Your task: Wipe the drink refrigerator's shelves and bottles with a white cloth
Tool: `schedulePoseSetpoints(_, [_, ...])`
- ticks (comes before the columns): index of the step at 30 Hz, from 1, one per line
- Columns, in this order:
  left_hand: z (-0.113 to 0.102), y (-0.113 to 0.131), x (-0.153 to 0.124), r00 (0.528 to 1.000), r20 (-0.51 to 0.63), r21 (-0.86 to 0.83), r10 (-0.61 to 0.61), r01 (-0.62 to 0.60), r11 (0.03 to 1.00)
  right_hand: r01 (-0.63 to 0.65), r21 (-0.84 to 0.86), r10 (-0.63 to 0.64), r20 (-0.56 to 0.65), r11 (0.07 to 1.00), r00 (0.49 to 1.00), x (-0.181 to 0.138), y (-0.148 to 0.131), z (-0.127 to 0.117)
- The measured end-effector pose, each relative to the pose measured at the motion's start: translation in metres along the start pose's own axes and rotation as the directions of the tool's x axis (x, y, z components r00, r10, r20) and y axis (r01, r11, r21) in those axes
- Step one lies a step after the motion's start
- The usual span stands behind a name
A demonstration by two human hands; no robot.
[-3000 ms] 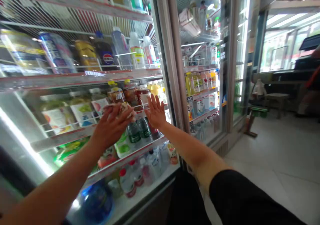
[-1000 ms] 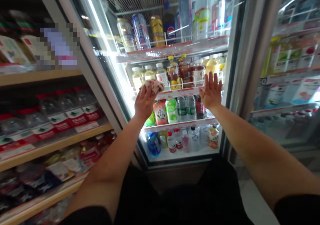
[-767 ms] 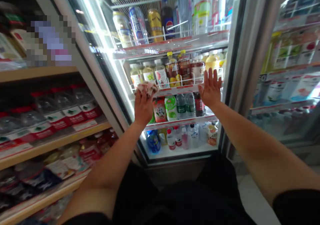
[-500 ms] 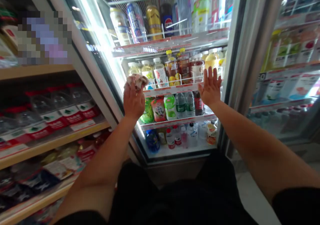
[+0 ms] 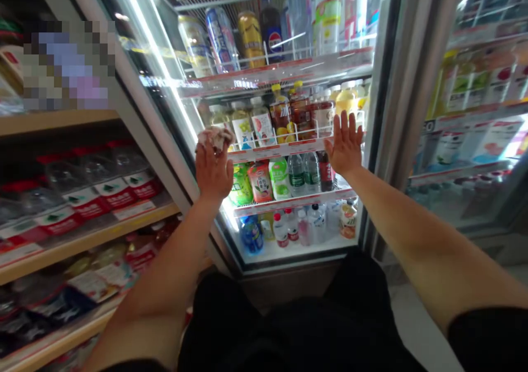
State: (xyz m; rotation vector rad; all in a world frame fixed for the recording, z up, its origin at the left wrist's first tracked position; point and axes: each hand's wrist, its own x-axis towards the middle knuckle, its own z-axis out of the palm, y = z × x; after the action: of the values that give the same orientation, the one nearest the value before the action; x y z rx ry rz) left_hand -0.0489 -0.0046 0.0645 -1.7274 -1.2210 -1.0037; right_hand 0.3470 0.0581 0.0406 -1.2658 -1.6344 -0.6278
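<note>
I face the glass door [image 5: 313, 25] of a lit drinks fridge. My left hand [image 5: 212, 168] presses a crumpled pinkish-white cloth [image 5: 214, 137] against the glass near the door's left edge, at the height of the middle shelf. My right hand [image 5: 345, 145] lies flat on the glass near the door's right edge, fingers spread and pointing up, holding nothing. Behind the glass stand rows of bottles [image 5: 284, 176] and cans [image 5: 223, 31] on white shelves with red price strips.
Wooden shelves [image 5: 82, 242] with packed water bottles and snack bags run along the left. A metal door frame [image 5: 408, 86] separates this fridge from a second one [image 5: 474, 113] on the right. Pale floor tiles [image 5: 416, 328] show at lower right.
My left hand has slid the cloth leftward across the glass, from mid-door to the left edge. My right hand has stayed flat on the glass.
</note>
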Motion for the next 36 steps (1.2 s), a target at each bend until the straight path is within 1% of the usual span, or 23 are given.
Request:
schedulePoseSetpoints(2, [0.001, -0.002, -0.003, 0.998, -0.015, -0.029, -0.067, 0.066, 0.997, -0.001, 0.004, 0.001, 0.007, 1.000, 1.000, 0.000, 0.000, -0.001])
schedulePoseSetpoints(4, [0.005, 0.001, -0.020, 0.994, 0.008, -0.053, -0.108, 0.109, 0.993, 0.000, 0.005, 0.000, 0.011, 1.000, 1.000, 0.001, -0.001, -0.002])
schedulePoseSetpoints(7, [0.011, 0.009, -0.054, 0.991, 0.091, -0.052, -0.103, 0.108, 0.993, -0.003, 0.000, 0.003, 0.021, 1.000, 1.000, 0.000, -0.001, -0.002])
schedulePoseSetpoints(9, [0.012, 0.009, -0.066, 0.990, 0.126, -0.043, -0.064, 0.069, 0.997, -0.007, -0.009, 0.007, 0.022, 1.000, 1.000, 0.000, -0.001, -0.002])
schedulePoseSetpoints(10, [0.011, 0.006, -0.065, 0.991, 0.126, -0.036, -0.040, 0.045, 0.998, -0.008, -0.015, 0.008, 0.021, 1.000, 1.000, 0.000, -0.001, -0.002])
schedulePoseSetpoints(12, [0.008, -0.001, -0.055, 0.996, 0.091, -0.021, -0.016, 0.018, 1.000, -0.008, -0.026, 0.008, 0.018, 1.000, 1.000, -0.001, 0.000, -0.001])
schedulePoseSetpoints(15, [0.004, -0.010, -0.034, 0.998, 0.022, -0.008, -0.054, 0.054, 0.998, -0.003, -0.018, 0.004, 0.011, 1.000, 1.000, -0.001, 0.001, 0.000])
schedulePoseSetpoints(17, [0.006, -0.007, -0.034, 0.996, 0.018, 0.000, -0.090, 0.090, 0.996, 0.000, 0.004, 0.000, 0.004, 1.000, 1.000, -0.002, 0.002, 0.001])
schedulePoseSetpoints(18, [0.008, -0.003, -0.041, 0.995, 0.031, 0.006, -0.099, 0.099, 0.995, 0.001, 0.016, -0.001, 0.001, 1.000, 1.000, -0.002, 0.002, 0.002])
schedulePoseSetpoints(20, [0.014, 0.008, -0.065, 0.993, 0.072, 0.022, -0.097, 0.096, 0.995, -0.002, 0.034, 0.002, -0.005, 0.999, 1.000, -0.002, 0.003, 0.002])
schedulePoseSetpoints(22, [0.020, 0.018, -0.091, 0.990, 0.132, 0.028, -0.057, 0.054, 0.998, -0.002, 0.044, 0.003, -0.014, 0.999, 1.000, -0.003, 0.003, 0.002])
schedulePoseSetpoints(24, [0.023, 0.022, -0.105, 0.985, 0.170, 0.022, -0.010, 0.007, 1.000, 0.004, 0.052, -0.002, -0.023, 0.999, 1.000, -0.003, 0.004, 0.002])
schedulePoseSetpoints(25, [0.023, 0.021, -0.105, 0.985, 0.173, 0.022, 0.001, -0.004, 1.000, 0.006, 0.055, -0.005, -0.025, 0.998, 1.000, -0.003, 0.004, 0.002])
schedulePoseSetpoints(27, [0.020, 0.017, -0.093, 0.990, 0.138, 0.030, -0.016, 0.013, 0.999, 0.005, 0.052, -0.004, -0.022, 0.999, 1.000, -0.003, 0.003, 0.001])
schedulePoseSetpoints(29, [0.015, 0.014, -0.072, 0.995, 0.081, 0.035, -0.062, 0.059, 0.998, -0.013, 0.046, 0.014, -0.025, 0.999, 1.000, -0.004, -0.001, 0.002])
schedulePoseSetpoints(31, [0.013, 0.018, -0.058, 0.992, 0.043, 0.038, -0.117, 0.115, 0.993, -0.049, 0.065, 0.053, -0.053, 0.997, 0.997, -0.005, -0.009, 0.004])
schedulePoseSetpoints(33, [0.015, 0.030, -0.060, 0.989, 0.062, 0.044, -0.131, 0.129, 0.991, -0.095, 0.107, 0.105, -0.091, 0.990, 0.990, -0.007, -0.018, 0.007])
schedulePoseSetpoints(34, [0.018, 0.038, -0.066, 0.989, 0.094, 0.046, -0.114, 0.110, 0.993, -0.117, 0.124, 0.130, -0.104, 0.985, 0.986, -0.007, -0.022, 0.008])
schedulePoseSetpoints(36, [0.024, 0.053, -0.083, 0.982, 0.185, 0.043, -0.033, 0.026, 0.999, -0.147, 0.137, 0.162, -0.109, 0.980, 0.981, -0.008, -0.028, 0.011])
